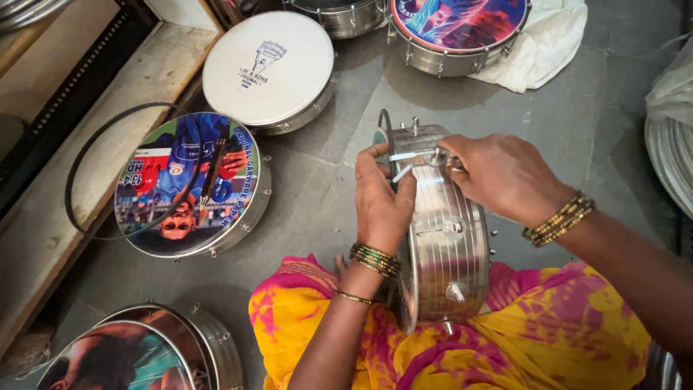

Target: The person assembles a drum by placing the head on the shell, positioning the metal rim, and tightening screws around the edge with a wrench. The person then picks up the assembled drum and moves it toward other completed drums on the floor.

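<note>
Head view: steel drum shell [440, 238] is standing on edge in the lap for rim access; left hand [381, 198] is gripping its rim, right hand [505, 177] is pinching a tension hook [433, 156].

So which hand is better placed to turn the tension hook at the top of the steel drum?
Probably the right hand: its fingers already pinch the tension hook, while the left hand steadies the steel drum at its rim.

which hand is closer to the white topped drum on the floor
The left. The left hand grips the near edge of the steel drum on the lap, on the side facing the white drum. The right hand works further right, past the steel drum.
</note>
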